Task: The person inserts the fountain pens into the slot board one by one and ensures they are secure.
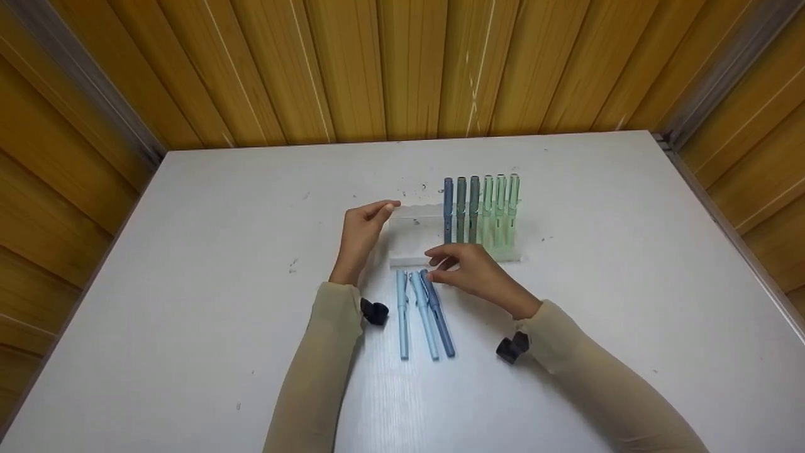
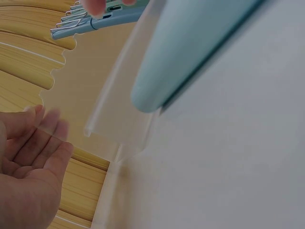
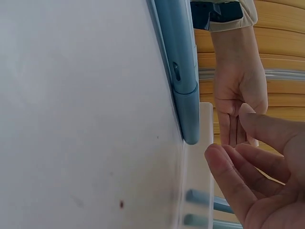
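Note:
A clear pen stand with a scalloped top edge stands mid-table. My left hand pinches its upper left corner; in the left wrist view, fingertips show through the clear panel. In front of the stand lie two light blue pens and a darker blue pen, the right-hand two close together. My right hand hovers at the cap end of the darker pen. Thumb and fingers of that hand are bent but apart in the right wrist view, with nothing between them.
On the stand's right half lean one blue pen, two dark green pens and three light green pens. A black wrist camera sits on the left sleeve, another camera on the right. Yellow slatted panels border the white table.

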Demonstrator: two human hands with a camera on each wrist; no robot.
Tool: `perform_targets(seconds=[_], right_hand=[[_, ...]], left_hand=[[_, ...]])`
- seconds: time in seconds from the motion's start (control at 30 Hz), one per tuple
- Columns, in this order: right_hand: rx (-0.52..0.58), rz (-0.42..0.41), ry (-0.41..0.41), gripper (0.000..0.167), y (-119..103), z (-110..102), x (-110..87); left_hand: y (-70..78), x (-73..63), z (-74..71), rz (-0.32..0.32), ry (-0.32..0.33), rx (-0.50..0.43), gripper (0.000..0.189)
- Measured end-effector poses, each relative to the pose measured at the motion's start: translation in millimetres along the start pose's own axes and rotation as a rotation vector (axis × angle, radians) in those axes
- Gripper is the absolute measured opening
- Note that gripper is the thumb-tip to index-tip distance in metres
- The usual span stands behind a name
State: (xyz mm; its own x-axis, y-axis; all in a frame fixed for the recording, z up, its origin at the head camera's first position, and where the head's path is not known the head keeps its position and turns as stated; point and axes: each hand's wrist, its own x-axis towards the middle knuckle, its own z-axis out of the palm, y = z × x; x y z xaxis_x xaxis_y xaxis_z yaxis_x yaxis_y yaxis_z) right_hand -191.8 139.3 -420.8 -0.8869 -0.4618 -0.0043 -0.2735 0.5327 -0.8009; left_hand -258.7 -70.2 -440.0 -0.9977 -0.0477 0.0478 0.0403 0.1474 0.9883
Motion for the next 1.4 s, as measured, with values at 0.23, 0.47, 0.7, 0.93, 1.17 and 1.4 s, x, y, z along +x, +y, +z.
perform_targets(seconds=[0.23,0.47,0.7,0.93,1.17,1.4], right_hand=[[0.007,0.08,-0.084,0.045,2,5,2.3],[-0.042,0.109,-0.123,0.049,1,6,5.6],[-0.08,0.088,-0.141,0.05,3,9,8.4],[-0.103,0.077,-0.162,0.051,3,10,10.6],[-0.123,0.09,-0.179,0.047,-1,8,12.1],[-0.111,0.126,-0.19,0.04,-2,7,11.0]], left_hand=[[-0.4,-0.2,0.1,-0.001,0.002,-0.021,0.022],[1.4,-0.8,-0.3,-0.005,-0.006,0.004,0.023],[0.9,-1.2,-0.4,0.001,-0.02,-0.003,0.023],[3.5,-1.8,-1.2,0.006,-0.024,-0.006,0.024],[3.7,-1.6,-1.4,0.011,-0.016,0.005,0.024],[2.7,-1.5,-1.6,-0.009,-0.028,0.008,0.025]])
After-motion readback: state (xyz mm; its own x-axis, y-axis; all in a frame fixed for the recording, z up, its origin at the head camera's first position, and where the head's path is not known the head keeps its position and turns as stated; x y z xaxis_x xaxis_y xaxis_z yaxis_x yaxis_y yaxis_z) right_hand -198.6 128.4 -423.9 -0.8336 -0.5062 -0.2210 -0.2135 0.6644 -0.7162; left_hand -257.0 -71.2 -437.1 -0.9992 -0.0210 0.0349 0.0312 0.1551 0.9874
